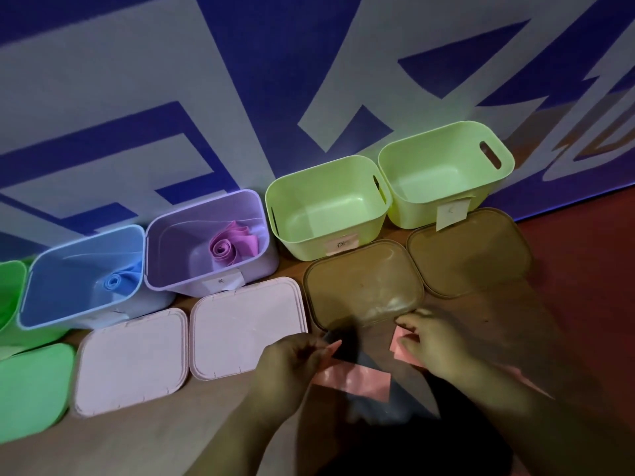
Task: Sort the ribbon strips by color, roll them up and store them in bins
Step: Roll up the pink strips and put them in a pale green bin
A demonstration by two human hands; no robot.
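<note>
A pink ribbon strip [354,378] stretches between my hands near the table's front. My left hand [292,369] pinches one end of it; my right hand [433,341] grips the other, folded end. Along the wall stand the bins: a blue bin [51,269] holding a rolled blue ribbon [118,281], a lilac bin [178,235] holding a rolled purple-pink ribbon [228,247], and two light green bins [326,204] [443,173] with nothing inside. A green bin [10,290] is cut off at the left edge.
Lids lie in front of the bins: a green lid [31,386], two pale pink lids [130,362] [247,324] and two brown lids [360,280] [470,249]. Paper labels hang on the bin fronts. A blue and white wall rises right behind the bins.
</note>
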